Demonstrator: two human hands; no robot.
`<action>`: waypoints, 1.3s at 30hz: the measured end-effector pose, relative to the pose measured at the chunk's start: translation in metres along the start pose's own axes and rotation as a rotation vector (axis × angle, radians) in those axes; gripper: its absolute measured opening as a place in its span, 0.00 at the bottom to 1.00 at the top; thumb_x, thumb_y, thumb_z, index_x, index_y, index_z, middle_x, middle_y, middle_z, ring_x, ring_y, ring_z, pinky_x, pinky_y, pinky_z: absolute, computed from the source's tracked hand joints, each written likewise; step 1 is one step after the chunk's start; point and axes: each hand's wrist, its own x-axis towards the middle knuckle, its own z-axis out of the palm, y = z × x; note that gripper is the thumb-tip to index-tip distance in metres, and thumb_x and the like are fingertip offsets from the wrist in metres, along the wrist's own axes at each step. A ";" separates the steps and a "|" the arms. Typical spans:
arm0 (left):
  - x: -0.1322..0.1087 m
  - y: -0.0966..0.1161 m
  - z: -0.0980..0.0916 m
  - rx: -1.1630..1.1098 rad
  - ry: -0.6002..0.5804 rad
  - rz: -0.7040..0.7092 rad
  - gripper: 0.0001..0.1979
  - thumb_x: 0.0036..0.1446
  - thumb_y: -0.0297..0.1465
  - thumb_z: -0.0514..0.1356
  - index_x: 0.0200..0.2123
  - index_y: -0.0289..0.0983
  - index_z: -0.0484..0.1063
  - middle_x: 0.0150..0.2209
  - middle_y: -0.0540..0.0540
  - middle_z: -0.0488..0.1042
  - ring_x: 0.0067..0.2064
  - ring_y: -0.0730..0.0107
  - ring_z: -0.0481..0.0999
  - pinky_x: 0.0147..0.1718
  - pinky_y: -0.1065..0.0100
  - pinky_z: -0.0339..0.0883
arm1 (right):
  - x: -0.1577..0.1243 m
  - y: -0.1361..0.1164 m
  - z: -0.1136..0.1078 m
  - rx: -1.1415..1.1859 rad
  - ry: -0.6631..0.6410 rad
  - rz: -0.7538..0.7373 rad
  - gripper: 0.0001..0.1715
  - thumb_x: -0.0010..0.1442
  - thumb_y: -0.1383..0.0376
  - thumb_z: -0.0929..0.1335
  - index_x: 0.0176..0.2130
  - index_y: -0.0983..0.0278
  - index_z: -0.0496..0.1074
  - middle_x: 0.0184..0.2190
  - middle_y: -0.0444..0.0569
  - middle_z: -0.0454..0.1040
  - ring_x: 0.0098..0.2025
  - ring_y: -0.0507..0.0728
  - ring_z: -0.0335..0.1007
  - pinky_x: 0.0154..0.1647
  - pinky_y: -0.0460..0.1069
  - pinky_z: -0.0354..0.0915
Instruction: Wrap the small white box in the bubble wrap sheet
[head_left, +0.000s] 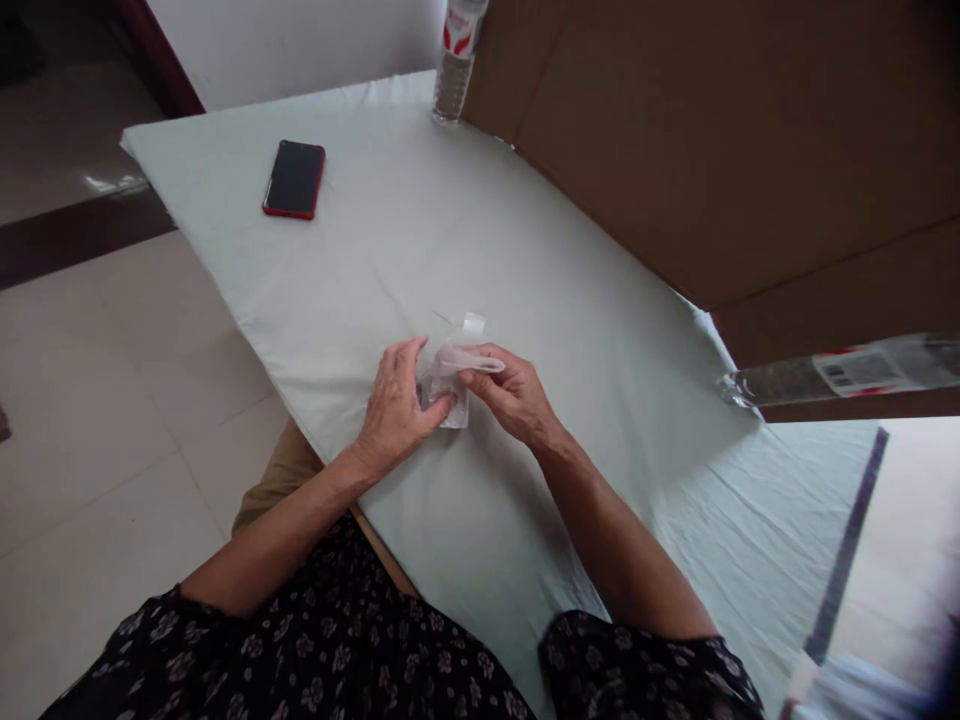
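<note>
Right hand (517,392) pinches a pale loop (466,359); left hand (396,408), half open, seems to touch a clear packet (458,414)

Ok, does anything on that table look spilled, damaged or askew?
No spill stands out. The cloth is wrinkled on the right. The bottle at the far right looks sideways, though the camera angle may cause that. The plastic between the left hand and right hand is too small to judge.
</note>
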 end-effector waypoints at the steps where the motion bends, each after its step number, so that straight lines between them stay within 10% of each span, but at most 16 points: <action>1: 0.003 -0.002 -0.002 -0.033 -0.036 0.009 0.33 0.55 0.32 0.67 0.62 0.38 0.61 0.58 0.36 0.67 0.60 0.52 0.68 0.57 0.51 0.68 | -0.004 -0.001 0.001 -0.030 -0.016 -0.015 0.15 0.63 0.52 0.71 0.42 0.59 0.78 0.41 0.47 0.80 0.44 0.56 0.76 0.49 0.51 0.69; 12: 0.005 -0.007 -0.008 -0.166 -0.150 0.048 0.07 0.55 0.26 0.65 0.35 0.38 0.68 0.48 0.41 0.74 0.53 0.60 0.75 0.50 0.61 0.71 | -0.046 0.019 0.016 -0.396 0.056 -0.300 0.15 0.64 0.69 0.65 0.46 0.54 0.77 0.52 0.51 0.75 0.57 0.60 0.72 0.57 0.59 0.70; 24: 0.008 -0.021 -0.051 -0.111 -0.503 0.244 0.23 0.57 0.23 0.58 0.56 0.38 0.70 0.65 0.36 0.67 0.66 0.57 0.68 0.62 0.54 0.67 | -0.050 0.038 0.016 -0.573 -0.004 -0.437 0.21 0.64 0.70 0.65 0.54 0.55 0.73 0.55 0.55 0.76 0.64 0.63 0.69 0.62 0.64 0.67; 32: 0.022 0.000 -0.034 -0.287 -0.332 -0.203 0.13 0.56 0.40 0.62 0.37 0.35 0.76 0.32 0.47 0.76 0.29 0.71 0.72 0.26 0.71 0.67 | -0.029 0.009 0.006 -0.061 0.001 0.100 0.18 0.63 0.51 0.70 0.45 0.61 0.76 0.39 0.49 0.78 0.42 0.57 0.75 0.46 0.53 0.71; 39: 0.026 0.001 -0.039 -0.365 -0.430 -0.447 0.15 0.53 0.42 0.62 0.35 0.35 0.76 0.26 0.50 0.74 0.24 0.72 0.68 0.22 0.71 0.61 | -0.023 0.008 0.016 0.153 -0.078 0.300 0.22 0.58 0.47 0.71 0.36 0.63 0.75 0.29 0.44 0.71 0.30 0.51 0.66 0.33 0.47 0.65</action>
